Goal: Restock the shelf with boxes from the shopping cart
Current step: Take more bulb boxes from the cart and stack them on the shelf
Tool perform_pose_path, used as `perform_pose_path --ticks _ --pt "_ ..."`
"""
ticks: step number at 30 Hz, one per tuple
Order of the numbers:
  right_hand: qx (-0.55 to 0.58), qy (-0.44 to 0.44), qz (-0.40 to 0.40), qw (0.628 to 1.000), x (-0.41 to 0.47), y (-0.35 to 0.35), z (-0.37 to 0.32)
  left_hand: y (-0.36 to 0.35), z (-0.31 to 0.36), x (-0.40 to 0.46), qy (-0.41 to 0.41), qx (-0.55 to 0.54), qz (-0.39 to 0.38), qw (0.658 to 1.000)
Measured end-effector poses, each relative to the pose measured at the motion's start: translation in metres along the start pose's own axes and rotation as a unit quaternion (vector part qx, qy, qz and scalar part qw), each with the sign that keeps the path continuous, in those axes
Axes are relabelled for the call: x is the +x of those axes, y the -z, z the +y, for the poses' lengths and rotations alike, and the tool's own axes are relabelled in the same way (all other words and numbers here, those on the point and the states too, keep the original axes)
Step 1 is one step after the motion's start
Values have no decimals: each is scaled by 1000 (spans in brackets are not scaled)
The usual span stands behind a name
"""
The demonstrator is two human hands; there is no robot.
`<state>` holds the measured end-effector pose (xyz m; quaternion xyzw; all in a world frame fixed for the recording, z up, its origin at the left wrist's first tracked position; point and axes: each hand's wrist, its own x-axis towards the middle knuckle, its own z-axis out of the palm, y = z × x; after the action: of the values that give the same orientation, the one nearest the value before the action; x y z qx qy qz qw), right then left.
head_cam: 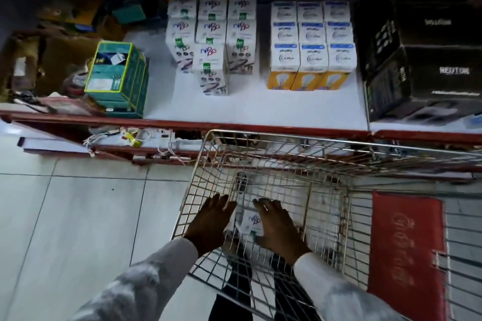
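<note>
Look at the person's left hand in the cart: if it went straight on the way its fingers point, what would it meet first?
Probably the shopping cart's far wire wall. The left hand flanks the white box and points past it toward the shelf; depth is unclear.

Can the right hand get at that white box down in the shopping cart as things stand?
Probably yes. The right hand is already inside the shopping cart, lying against the white box, with the left hand on its other side. The cart is open on top and nothing covers the box.
</note>
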<state>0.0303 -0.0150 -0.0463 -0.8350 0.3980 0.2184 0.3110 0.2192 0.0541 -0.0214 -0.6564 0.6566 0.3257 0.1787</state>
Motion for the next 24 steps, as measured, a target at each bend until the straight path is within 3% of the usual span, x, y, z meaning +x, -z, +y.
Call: perform_pose_path --ticks 4,9,16,21,24 --pt "5 -21 2 1000 11 -19 -12 6 3 5 11 23 6 1000" --pt "77 -37 42 995 6 3 -15 29 2 -4 8 -37 49 998" --pt "177 -22 93 980 -39 127 -18 132 -4 -76 -34 -124 148 981" --pt "142 16 164 976 -60 226 -44 211 -27 -110 -34 -98 229 968" --pt "119 34 209 970 -58 273 -63 250 -48 -110 9 -105 266 958"
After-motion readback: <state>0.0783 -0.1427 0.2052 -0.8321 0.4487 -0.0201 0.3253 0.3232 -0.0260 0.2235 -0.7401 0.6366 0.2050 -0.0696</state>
